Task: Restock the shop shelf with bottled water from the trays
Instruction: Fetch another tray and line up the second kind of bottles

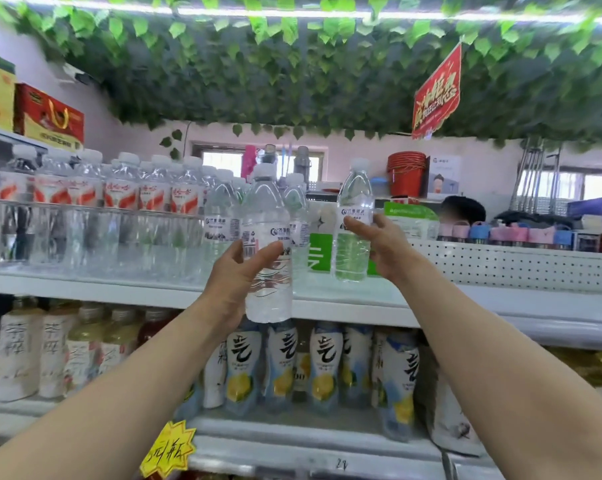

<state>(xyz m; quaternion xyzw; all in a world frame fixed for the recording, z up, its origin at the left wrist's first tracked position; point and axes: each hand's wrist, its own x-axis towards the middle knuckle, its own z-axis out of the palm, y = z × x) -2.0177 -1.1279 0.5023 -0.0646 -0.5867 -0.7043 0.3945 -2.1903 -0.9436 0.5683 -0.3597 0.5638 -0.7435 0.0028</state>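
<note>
Left hand [235,275] grips a clear plastic water bottle [268,258], right hand [374,245] a second bottle [352,216]; white shelf [465,301] unfilled at right end

Reaches forward and up with both bare arms, forearms converging from the lower corners. Grips the first bottle [268,220] round its lower half with the left hand [235,282], thumb laid across the front, fingers behind. Holds the second bottle [353,192] upright at mid-height in the right hand [379,244], set higher, thumb on the label.
</note>
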